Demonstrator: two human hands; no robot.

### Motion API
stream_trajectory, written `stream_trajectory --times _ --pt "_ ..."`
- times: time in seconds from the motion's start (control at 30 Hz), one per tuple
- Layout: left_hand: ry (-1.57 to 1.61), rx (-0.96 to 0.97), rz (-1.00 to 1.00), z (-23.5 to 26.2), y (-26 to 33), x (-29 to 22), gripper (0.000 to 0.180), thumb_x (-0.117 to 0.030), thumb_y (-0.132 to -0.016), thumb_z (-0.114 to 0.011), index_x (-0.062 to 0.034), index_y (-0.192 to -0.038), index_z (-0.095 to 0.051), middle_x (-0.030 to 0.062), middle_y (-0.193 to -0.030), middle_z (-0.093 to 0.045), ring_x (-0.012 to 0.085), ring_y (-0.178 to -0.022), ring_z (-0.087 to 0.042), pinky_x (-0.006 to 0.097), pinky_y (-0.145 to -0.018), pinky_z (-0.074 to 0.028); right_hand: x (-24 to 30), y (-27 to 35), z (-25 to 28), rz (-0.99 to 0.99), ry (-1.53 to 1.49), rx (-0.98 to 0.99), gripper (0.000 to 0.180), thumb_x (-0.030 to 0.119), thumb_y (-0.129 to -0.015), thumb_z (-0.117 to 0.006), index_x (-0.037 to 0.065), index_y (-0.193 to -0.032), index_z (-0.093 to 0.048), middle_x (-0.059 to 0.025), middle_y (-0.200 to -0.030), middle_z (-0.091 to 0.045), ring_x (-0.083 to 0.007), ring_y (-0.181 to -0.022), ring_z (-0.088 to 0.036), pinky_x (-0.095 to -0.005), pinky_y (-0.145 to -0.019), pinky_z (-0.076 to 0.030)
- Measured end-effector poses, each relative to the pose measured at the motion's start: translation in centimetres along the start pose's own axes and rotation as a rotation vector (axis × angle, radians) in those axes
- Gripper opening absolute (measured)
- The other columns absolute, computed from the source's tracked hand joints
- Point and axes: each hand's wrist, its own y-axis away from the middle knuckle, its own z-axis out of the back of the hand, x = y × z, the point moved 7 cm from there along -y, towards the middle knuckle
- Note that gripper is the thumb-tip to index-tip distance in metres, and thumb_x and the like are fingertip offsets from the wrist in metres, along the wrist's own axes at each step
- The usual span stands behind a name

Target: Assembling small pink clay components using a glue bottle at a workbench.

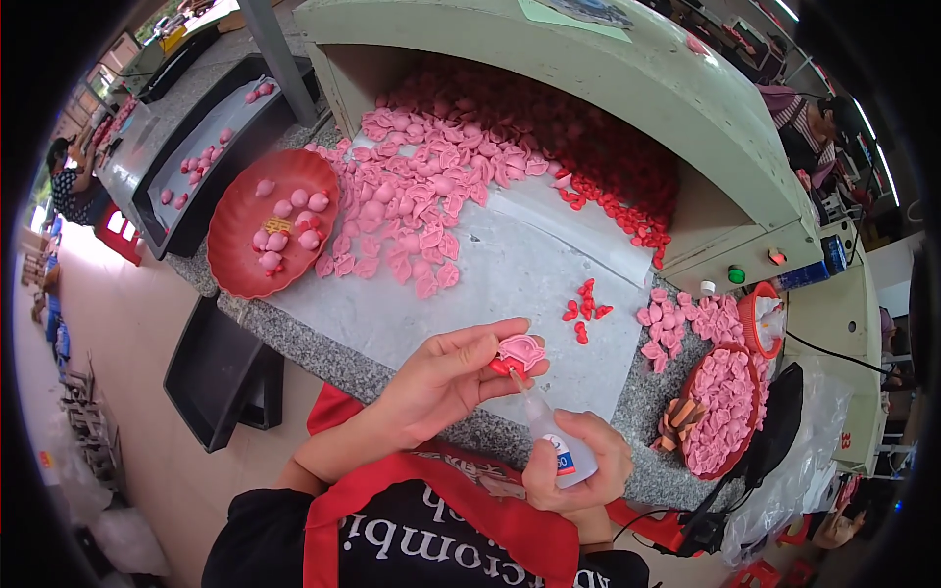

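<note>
Between the fingers of my left hand point(441, 377) is a small pink plastic piece point(522, 349) with a red part point(506, 367) against its lower side. My right hand point(593, 465) grips a clear squeeze bottle point(561, 441) with a blue-and-red label. The bottle's thin nozzle point(523, 384) points up at the red part; whether it touches cannot be made out. Several loose red pieces point(586, 309) lie on the white sheet point(490, 284) beyond my hands. Farther back spreads a heap of pink pieces point(421, 186), with red pieces point(627, 220) beside it.
At the left, a red scalloped dish point(223, 240) holds pink-and-red pieces, next to a black tray point(162, 230). A pale green metal housing point(588, 73) arches over the heap. On the right stands a red basket point(753, 392) of pink pieces. Co-workers sit farther off.
</note>
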Motion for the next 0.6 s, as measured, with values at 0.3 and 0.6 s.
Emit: stream_trajectory --times 0.3,0.6 --pt "-0.016 -0.011 0.005 -0.25 0.09 0.10 0.041 -0.018 -0.089 -0.047 0.0032 -0.123 -0.039 0.0151 -0.114 -0.052 0.0259 -0.106 -0.051 0.035 -0.090 -0.042 0.20 0.26 0.35 0.004 -0.006 -0.017 0.032 0.005 -0.057 -0.065 -0.002 -0.087 -0.055 -0.0069 -0.065 -0.057 -0.0160 -0.042 -0.050 -0.0239 -0.040 -0.040" --pt "-0.027 -0.027 0.005 -0.19 0.09 0.22 0.041 -0.017 -0.088 -0.048 0.0035 -0.123 -0.039 0.0149 -0.113 -0.052 0.0254 -0.105 -0.052 0.034 -0.090 -0.042 -0.12 0.65 0.42 -0.095 0.037 0.016 0.027 0.009 -0.059 -0.059 -0.001 -0.083 -0.056 -0.0109 -0.068 -0.060 -0.0206 -0.049 -0.057 -0.0276 -0.049 -0.046"
